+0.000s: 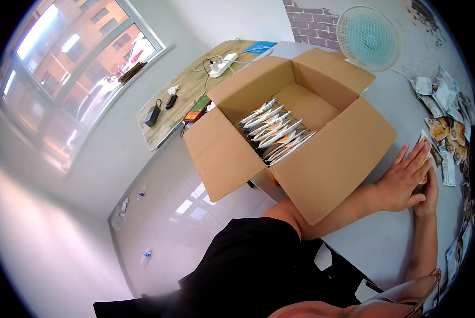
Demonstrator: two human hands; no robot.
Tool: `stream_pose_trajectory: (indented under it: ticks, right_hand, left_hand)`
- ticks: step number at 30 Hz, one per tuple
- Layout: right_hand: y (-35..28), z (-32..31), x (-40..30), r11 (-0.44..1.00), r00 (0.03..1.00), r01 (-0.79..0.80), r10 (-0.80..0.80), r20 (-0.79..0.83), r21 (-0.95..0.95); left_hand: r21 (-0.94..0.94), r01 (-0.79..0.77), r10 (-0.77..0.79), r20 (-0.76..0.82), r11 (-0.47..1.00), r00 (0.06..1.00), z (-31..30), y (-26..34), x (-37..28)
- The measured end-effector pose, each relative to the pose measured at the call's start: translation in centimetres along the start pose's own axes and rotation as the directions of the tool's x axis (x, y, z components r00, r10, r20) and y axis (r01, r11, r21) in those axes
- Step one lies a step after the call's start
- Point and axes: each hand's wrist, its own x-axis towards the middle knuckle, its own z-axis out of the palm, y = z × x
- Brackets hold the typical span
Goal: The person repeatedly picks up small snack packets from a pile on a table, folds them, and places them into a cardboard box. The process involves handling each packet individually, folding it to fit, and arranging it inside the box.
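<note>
My left hand [403, 181] reaches across in front of the cardboard box and lies with spread fingers over a few small food packets [423, 175]. Below and beside it, my right hand [428, 195] curls round the same packets, its fingers partly hidden by the left hand. The open cardboard box [333, 159] has its flaps folded outward. In its near left part a row of flat white and orange packets [275, 131] stands on edge, beside a bare stretch of box bottom.
Loose packets [446, 95] lie heaped along the right of the grey table [380, 238]. A round fan [368, 38] stands behind the box. On a wooden board [161, 115] are a power strip [223, 65], a phone [198, 109] and cables. A plastic bottle [146, 256] is on the floor.
</note>
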Motion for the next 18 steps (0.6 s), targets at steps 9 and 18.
stream_pose_trajectory:
  ticks: [9,18]
  right_hand:
    - [-0.9,3.1,-1.1,0.996,0.9,-0.053,0.017,0.436,0.069]
    - [0.4,0.8,0.0,0.962,0.954,0.109,-0.03,0.3,-0.249]
  left_hand:
    - [0.008,0.045,-0.046,0.083,0.999,0.995,0.4,-1.1,0.0]
    - [-0.18,0.254,-0.259,-0.003,0.95,0.966,1.0,-1.2,-0.2]
